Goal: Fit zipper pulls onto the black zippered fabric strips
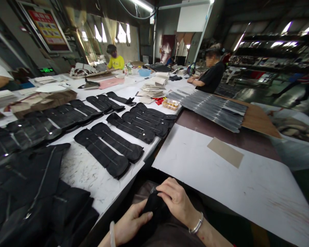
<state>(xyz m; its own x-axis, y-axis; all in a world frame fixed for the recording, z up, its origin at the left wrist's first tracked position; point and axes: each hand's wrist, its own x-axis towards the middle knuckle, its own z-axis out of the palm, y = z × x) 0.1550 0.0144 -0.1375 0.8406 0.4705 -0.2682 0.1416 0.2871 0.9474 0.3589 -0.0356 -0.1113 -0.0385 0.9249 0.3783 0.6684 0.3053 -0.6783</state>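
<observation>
Low in the view, over my lap, both my hands grip a small black fabric piece (154,209). My left hand (130,224) closes on its lower left side, thumb laid across the cloth. My right hand (176,200), a silver bracelet at the wrist, bends its fingers over the piece's top edge. The lower part of the fabric is hidden between my hands and lap.
Rows of long black fabric strips (110,152) lie on the white table (87,171) to the left, with a black heap (28,206) at the near left. A large white sheet (234,185) bearing a tan card (225,152) lies on the right. Other people (211,73) work at the far end.
</observation>
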